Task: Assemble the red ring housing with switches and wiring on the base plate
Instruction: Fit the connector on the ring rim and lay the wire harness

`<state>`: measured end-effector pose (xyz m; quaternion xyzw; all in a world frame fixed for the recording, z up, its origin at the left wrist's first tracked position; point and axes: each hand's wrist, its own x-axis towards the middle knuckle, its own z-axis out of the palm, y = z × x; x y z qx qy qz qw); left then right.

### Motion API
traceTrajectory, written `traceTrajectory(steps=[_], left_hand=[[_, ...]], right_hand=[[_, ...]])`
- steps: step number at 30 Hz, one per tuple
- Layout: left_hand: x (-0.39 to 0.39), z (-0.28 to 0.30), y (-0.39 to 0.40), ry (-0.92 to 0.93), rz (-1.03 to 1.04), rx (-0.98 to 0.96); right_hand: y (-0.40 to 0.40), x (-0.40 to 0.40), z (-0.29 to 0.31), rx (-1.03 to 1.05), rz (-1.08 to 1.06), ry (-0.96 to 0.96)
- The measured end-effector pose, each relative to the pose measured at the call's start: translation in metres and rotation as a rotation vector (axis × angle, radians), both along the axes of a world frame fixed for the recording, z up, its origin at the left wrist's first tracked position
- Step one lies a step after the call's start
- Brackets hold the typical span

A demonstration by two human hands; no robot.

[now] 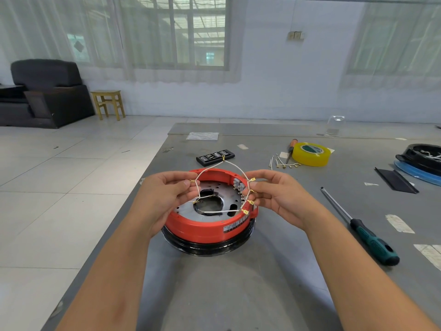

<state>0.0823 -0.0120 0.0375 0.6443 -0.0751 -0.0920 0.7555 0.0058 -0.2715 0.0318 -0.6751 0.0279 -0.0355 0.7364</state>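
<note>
Two hands are raised at the centre of the frame, and a white wiring harness (220, 185) with brass spade terminals is stretched between them above the red ring housing (210, 223). The housing is seated on the metal base plate (191, 206), just below centre on the grey table (274, 271).

For the step to go well, the harness should probably be kept spread so that no lead crosses another, and each terminal lined up with its tab on the switches (238, 187) at the housing's right inner wall before being pushed on squarely.

The left hand (164, 194) is held palm inward, the wire pinched between thumb and fingertips. The right hand (274, 194) mirrors it, terminals being pinched beside the switches. Both forearms are angled in from the lower corners.
</note>
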Motion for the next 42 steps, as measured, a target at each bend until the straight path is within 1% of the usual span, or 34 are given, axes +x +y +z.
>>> traceTrajectory(steps=[4, 11, 17, 23, 25, 29, 31, 33, 34, 35, 36, 38, 40, 42], left_hand=[[-0.001, 0.002, 0.000, 0.012, 0.001, -0.013], [-0.003, 0.006, 0.000, 0.037, -0.001, -0.017], [-0.003, 0.006, 0.003, 0.057, -0.056, 0.012], [-0.003, 0.000, 0.002, 0.006, -0.020, 0.041], [-0.001, -0.001, 0.001, 0.006, 0.021, 0.033], [0.003, -0.002, 0.002, 0.033, 0.097, -0.011], [0.005, -0.002, 0.004, 0.042, 0.127, -0.026], [0.008, -0.003, 0.007, 0.056, 0.131, -0.030], [0.009, -0.003, 0.008, 0.068, 0.126, -0.030], [0.010, -0.003, 0.009, 0.082, 0.118, -0.033], [0.011, -0.003, 0.010, 0.097, 0.107, -0.042], [0.012, -0.002, 0.011, 0.120, 0.078, -0.058], [0.013, -0.002, 0.012, 0.125, 0.050, -0.057], [0.014, -0.003, 0.014, 0.119, 0.032, -0.048]], right_hand=[[-0.003, 0.000, 0.000, -0.008, -0.045, -0.010], [-0.002, 0.001, -0.001, -0.034, -0.050, 0.002], [0.002, 0.001, -0.001, -0.049, -0.109, 0.003], [0.019, 0.008, -0.004, -0.155, -0.204, -0.027], [0.025, 0.011, -0.006, -0.241, -0.237, -0.053], [0.032, 0.016, -0.007, -0.518, -0.280, -0.107], [0.034, 0.017, -0.006, -0.743, -0.312, -0.136], [0.039, 0.018, -0.007, -1.030, -0.379, -0.197], [0.043, 0.018, -0.007, -1.133, -0.414, -0.263], [0.048, 0.019, -0.006, -1.192, -0.429, -0.358], [0.054, 0.020, -0.004, -1.223, -0.411, -0.467], [0.067, 0.025, 0.000, -1.246, -0.273, -0.643], [0.080, 0.029, 0.005, -1.240, -0.074, -0.693], [0.091, 0.032, 0.007, -1.243, 0.049, -0.699]])
